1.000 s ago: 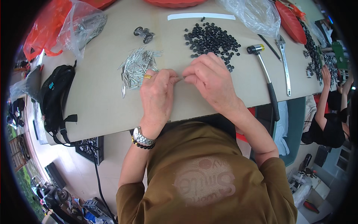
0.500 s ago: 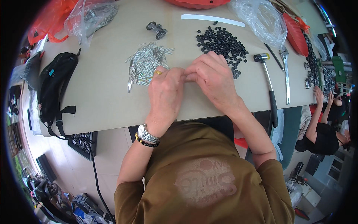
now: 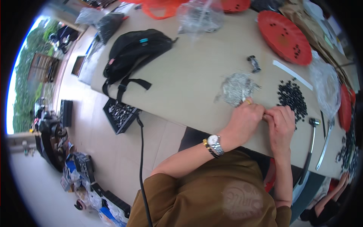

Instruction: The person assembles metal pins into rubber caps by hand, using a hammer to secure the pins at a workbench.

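My left hand (image 3: 246, 118) and my right hand (image 3: 280, 122) meet over the table near its front edge, fingertips pinched together. Whatever they pinch is too small or too covered to make out. Just beyond the left hand lies a heap of thin silver metal pins (image 3: 236, 89). A pile of small black round pieces (image 3: 292, 97) spreads beyond the right hand, partly behind its fingers. Farther back stands a small metal part with dark wheel-like ends (image 3: 254, 64).
On the right lie a hammer (image 3: 313, 136) and a wrench (image 3: 325, 147). Behind are a white strip (image 3: 293, 75), a red plate (image 3: 278, 34) and a clear plastic bag (image 3: 326, 87). A black bag (image 3: 140, 51) lies left; a filled bin (image 3: 120, 116) sits below. Another person's hand (image 3: 343, 179) shows at far right.
The view has swung to the left, so the table and hands appear farther right, and the red plate shows more fully. My hands stay pinched together.
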Available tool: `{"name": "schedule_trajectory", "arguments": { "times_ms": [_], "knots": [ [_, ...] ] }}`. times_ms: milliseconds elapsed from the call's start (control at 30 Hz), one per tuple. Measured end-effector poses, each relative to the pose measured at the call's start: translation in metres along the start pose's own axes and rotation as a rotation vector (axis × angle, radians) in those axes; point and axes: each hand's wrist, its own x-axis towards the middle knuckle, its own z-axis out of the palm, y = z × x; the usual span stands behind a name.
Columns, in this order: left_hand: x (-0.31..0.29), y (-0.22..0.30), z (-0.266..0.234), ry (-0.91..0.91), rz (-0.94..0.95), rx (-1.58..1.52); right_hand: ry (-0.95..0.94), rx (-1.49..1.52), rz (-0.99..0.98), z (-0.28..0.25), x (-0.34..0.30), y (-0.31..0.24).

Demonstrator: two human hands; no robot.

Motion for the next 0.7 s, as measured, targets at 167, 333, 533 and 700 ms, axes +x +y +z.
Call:
{"name": "schedule_trajectory", "arguments": {
  "times_ms": [167, 333, 533, 700],
  "knots": [
    [0.001, -0.001, -0.002, -0.021, -0.005, -0.054, -0.040, -0.085, -0.028, 0.003, 0.001, -0.001],
    [0.001, -0.004, -0.005, -0.035, -0.012, -0.038, -0.038, -0.032, 0.016, 0.010, -0.003, 0.005],
    [0.007, 0.003, 0.004, -0.059, 0.049, -0.104, -0.008, -0.061, 0.174, -0.018, -0.011, 0.001],
    [-0.006, -0.013, 0.001, -0.115, 0.031, -0.017, 0.142, -0.356, 0.413, -0.079, -0.039, 0.049]
  ]
}}
